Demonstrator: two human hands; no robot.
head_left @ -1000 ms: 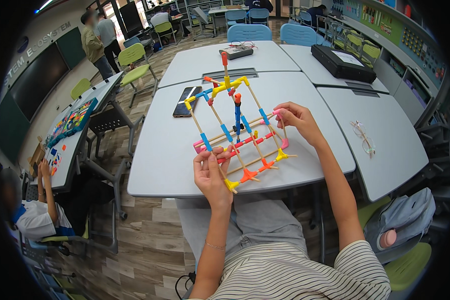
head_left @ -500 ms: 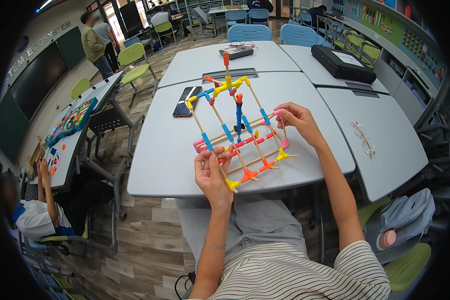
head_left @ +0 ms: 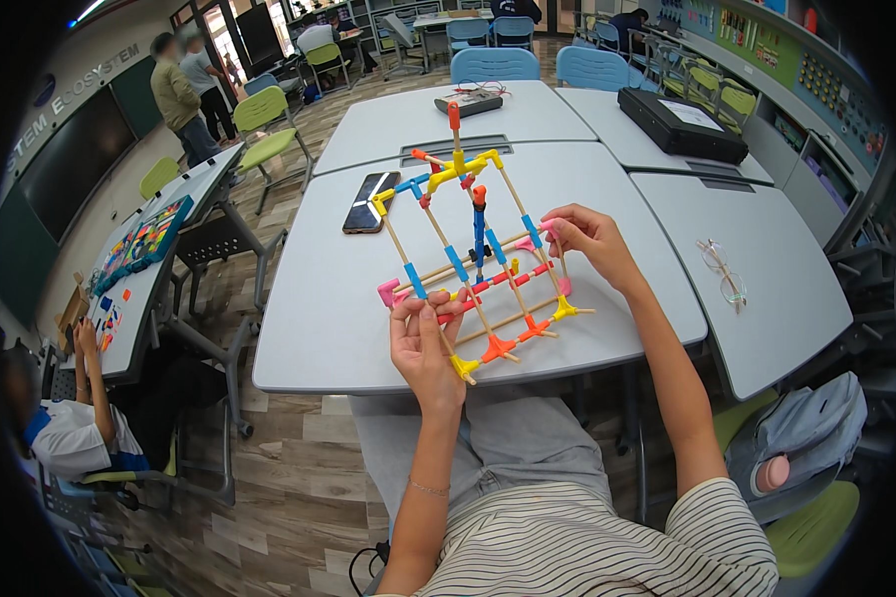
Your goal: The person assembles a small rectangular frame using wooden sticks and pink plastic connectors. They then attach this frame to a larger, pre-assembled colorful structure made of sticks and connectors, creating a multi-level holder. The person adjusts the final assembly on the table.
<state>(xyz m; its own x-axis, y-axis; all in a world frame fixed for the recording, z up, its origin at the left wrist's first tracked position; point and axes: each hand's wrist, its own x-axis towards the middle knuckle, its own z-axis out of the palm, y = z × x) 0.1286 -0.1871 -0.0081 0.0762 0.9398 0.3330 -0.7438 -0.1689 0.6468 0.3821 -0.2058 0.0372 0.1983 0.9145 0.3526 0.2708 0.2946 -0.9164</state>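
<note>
A frame model of wooden sticks and coloured plastic connectors (head_left: 457,267) stands tilted over the white table (head_left: 319,343). At its left lower part, my left hand (head_left: 426,343) is closed, fingers curled round a stick near a blue sleeve. The thumb and fingers of my right hand (head_left: 587,242) pinch a pink connector (head_left: 552,230) at the model's right corner. Inside the frame rises a dark blue upright piece (head_left: 479,239) with an orange tip. Yellow and orange connectors (head_left: 498,347) line the edge closest to me, with stick ends poking out.
Beyond the model lie a phone (head_left: 371,203) and a grey device with wires (head_left: 469,102). A black case (head_left: 683,125) and eyeglasses (head_left: 722,272) rest on the tables to the right. At left, another person (head_left: 88,423) sits by a tray of coloured pieces (head_left: 143,244).
The model has shifted very slightly in my hands, its top moving a little to the right. Both hands keep their hold. In the background, two standing people have moved slightly left.
</note>
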